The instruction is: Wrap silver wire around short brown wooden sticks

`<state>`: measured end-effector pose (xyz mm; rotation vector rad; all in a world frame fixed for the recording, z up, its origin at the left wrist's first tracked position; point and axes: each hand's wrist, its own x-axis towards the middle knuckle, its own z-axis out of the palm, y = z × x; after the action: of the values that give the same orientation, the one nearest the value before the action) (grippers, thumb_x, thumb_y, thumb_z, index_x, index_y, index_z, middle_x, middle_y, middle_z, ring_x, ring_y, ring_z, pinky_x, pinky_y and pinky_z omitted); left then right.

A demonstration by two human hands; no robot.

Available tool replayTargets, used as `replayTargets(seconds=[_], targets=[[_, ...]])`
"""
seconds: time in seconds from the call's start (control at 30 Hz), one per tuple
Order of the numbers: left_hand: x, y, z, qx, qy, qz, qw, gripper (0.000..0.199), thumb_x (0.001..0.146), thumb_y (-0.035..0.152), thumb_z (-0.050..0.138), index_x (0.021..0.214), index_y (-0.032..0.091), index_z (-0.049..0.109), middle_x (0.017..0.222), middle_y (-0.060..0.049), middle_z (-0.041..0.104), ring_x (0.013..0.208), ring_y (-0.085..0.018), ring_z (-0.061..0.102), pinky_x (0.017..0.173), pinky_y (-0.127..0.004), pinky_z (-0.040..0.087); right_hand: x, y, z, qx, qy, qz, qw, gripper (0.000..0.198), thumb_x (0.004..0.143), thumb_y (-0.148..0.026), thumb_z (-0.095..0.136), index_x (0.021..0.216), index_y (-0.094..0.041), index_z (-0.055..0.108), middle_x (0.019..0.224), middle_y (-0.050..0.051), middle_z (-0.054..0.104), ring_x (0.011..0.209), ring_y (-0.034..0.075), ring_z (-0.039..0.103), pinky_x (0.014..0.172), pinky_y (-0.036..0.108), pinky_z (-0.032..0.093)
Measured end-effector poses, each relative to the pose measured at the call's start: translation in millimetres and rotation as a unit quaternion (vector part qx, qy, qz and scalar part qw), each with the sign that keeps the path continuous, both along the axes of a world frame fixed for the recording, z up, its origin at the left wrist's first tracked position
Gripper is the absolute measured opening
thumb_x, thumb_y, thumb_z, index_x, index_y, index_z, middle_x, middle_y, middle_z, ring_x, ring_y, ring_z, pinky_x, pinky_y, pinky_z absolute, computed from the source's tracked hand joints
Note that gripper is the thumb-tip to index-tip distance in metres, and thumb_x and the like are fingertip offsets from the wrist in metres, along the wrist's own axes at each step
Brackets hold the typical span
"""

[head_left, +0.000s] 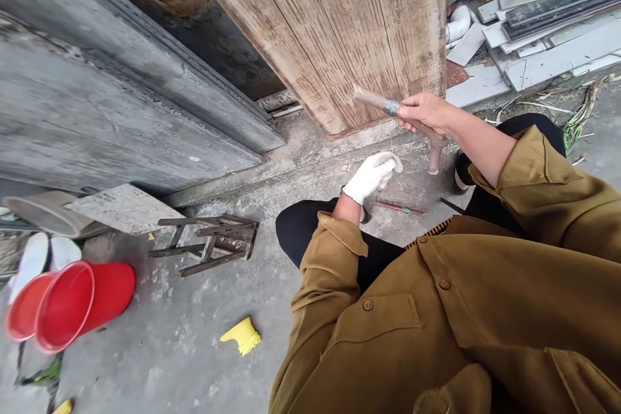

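Observation:
My bare right hand [421,110] is closed around a forked wooden stick [369,97], held out in front of the wooden door. Beside its fingertips, a band of thin silvery wire [391,107] is wound tightly about the stick. A fine strand runs down from this band to my left hand [369,178], which wears a white glove and is closed. A pale, rounded loop or coil [398,162] sticks out past the gloved fingers; I cannot tell its exact kind. On the ground below lies a thin reddish rod [400,208] with something wrapped at its middle.
A weathered wooden door [339,32] stands ahead. To the left are a small wooden stool [208,242], red buckets [114,291] and a yellow piece [242,335] on the concrete floor. Stacked boards and tiles [557,26] lie at the upper right, near a white pipe [458,22].

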<state>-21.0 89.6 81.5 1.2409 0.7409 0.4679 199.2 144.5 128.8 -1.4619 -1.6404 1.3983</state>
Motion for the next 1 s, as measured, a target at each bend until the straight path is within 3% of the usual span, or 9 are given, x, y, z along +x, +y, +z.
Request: replayTargets(seconds=[0.1, 0.23, 0.37, 0.43, 0.53, 0.63, 0.73, 0.87, 1.0], targets=[[2.6, -1.8, -0.3, 0.028, 0.051, -0.010, 0.998, 0.045, 0.080, 0.060, 0.070, 0.079, 0.015, 0.063, 0.056, 0.002, 0.050, 0.045, -0.006, 0.031, 0.044, -0.024, 0.028, -5.0, 3.7, -10.5, 0.006, -0.195, 0.039, 0.980, 0.033, 0.094, -0.042, 0.057, 0.106, -0.013, 0.069, 0.091, 0.010, 0.068, 0.077, 0.019, 0.062, 0.069, 0.031, 0.047], [-2.4, -0.1, -5.9, 0.067, 0.104, -0.002, 0.992, 0.031, 0.083, 0.045, 0.070, 0.076, 0.015, 0.066, 0.063, -0.003, 0.060, 0.055, -0.011, 0.046, 0.054, -0.027, 0.037, -7.1, 2.0, -18.1, 0.016, -0.403, 0.243, 0.882, 0.026, 0.086, -0.035, 0.067, 0.097, -0.013, 0.074, 0.089, 0.011, 0.069, 0.083, 0.023, 0.063, 0.071, 0.032, 0.042], [-11.5, 3.1, -8.9, 0.078, 0.111, 0.010, 0.991, 0.018, 0.078, 0.032, 0.074, 0.072, 0.016, 0.067, 0.067, -0.004, 0.064, 0.067, -0.016, 0.055, 0.064, -0.029, 0.043, -4.3, -4.6, -20.2, -0.156, -0.306, 0.454, 0.822, 0.019, 0.081, -0.031, 0.073, 0.088, -0.013, 0.075, 0.067, 0.002, 0.064, 0.066, 0.015, 0.058, 0.068, 0.028, 0.040], [-14.3, 4.6, -9.4, 0.067, 0.099, 0.024, 0.993, 0.020, 0.076, 0.034, 0.076, 0.072, 0.017, 0.067, 0.065, -0.003, 0.062, 0.064, -0.015, 0.054, 0.061, -0.028, 0.043, -1.0, -6.4, -15.3, -0.206, -0.198, 0.501, 0.817, 0.023, 0.081, -0.035, 0.074, 0.091, -0.014, 0.074, 0.068, -0.001, 0.063, 0.064, 0.012, 0.056, 0.066, 0.026, 0.041], [-13.9, 6.3, -9.0, 0.051, 0.069, 0.062, 0.994, 0.030, 0.075, 0.045, 0.077, 0.076, 0.017, 0.066, 0.062, -0.001, 0.058, 0.055, -0.011, 0.048, 0.054, -0.026, 0.041, 6.4, -5.4, -0.9, -0.163, -0.056, 0.455, 0.874, 0.031, 0.080, -0.043, 0.074, 0.092, -0.014, 0.072, 0.075, 0.000, 0.066, 0.066, 0.010, 0.057, 0.066, 0.025, 0.044], [-10.0, 6.0, -5.4, 0.046, 0.024, 0.095, 0.994, 0.041, 0.079, 0.057, 0.071, 0.079, 0.017, 0.064, 0.056, 0.003, 0.049, 0.047, -0.008, 0.038, 0.049, -0.024, 0.039, 13.3, -1.1, 8.9, -0.069, 0.093, 0.273, 0.955, 0.034, 0.081, -0.047, 0.073, 0.085, -0.015, 0.066, 0.077, 0.002, 0.065, 0.065, 0.010, 0.055, 0.063, 0.024, 0.046], [-6.3, 3.7, 0.6, 0.053, 0.018, 0.082, 0.995, 0.044, 0.080, 0.060, 0.069, 0.079, 0.016, 0.064, 0.051, 0.005, 0.042, 0.045, -0.007, 0.034, 0.045, -0.023, 0.036, 14.9, 4.7, 2.9, -0.012, 0.173, 0.082, 0.981, 0.035, 0.084, -0.050, 0.070, 0.082, -0.017, 0.060, 0.076, 0.003, 0.063, 0.063, 0.010, 0.053, 0.059, 0.025, 0.047], [-4.5, 0.9, 5.2, 0.034, 0.046, 0.019, 0.998, 0.044, 0.081, 0.060, 0.070, 0.078, 0.016, 0.065, 0.055, 0.002, 0.049, 0.043, -0.006, 0.033, 0.041, -0.022, 0.030, 10.2, 10.4, -15.6, 0.008, 0.036, -0.016, 0.999, 0.028, 0.089, -0.044, 0.065, 0.085, -0.017, 0.062, 0.070, 0.003, 0.060, 0.062, 0.013, 0.053, 0.059, 0.028, 0.045], [-6.0, 1.4, 4.1, 0.033, 0.083, -0.012, 0.996, 0.039, 0.081, 0.053, 0.071, 0.079, 0.015, 0.066, 0.069, -0.003, 0.062, 0.045, -0.005, 0.037, 0.042, -0.023, 0.030, 3.4, 10.2, -17.7, 0.038, -0.257, 0.082, 0.962, 0.029, 0.088, -0.038, 0.064, 0.103, -0.014, 0.070, 0.081, 0.007, 0.066, 0.076, 0.019, 0.060, 0.067, 0.031, 0.043]])
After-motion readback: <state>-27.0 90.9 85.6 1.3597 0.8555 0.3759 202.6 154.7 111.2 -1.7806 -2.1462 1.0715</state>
